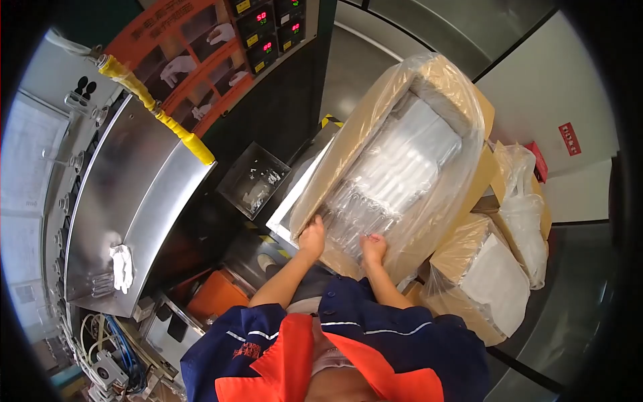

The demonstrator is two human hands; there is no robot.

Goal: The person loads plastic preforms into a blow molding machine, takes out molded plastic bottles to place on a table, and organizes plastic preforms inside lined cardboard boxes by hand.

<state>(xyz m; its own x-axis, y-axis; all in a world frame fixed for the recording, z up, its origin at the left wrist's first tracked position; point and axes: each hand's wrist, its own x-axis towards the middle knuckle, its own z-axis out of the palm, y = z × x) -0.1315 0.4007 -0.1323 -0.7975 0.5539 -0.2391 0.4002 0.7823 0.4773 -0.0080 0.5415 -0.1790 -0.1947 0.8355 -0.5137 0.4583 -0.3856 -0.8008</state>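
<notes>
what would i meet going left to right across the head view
White cloth-like item → dark metal bin → left hand → right hand → white sheet → red label

The person wears a navy-blue fabric work jacket (442,348) with a broad orange-red collar (288,355), thin white stripes (402,333) across the chest, small red lettering (246,350) on the left and dark round buttons (330,295). Forearms, left hand (312,238) and right hand (374,249) are bare.
</notes>
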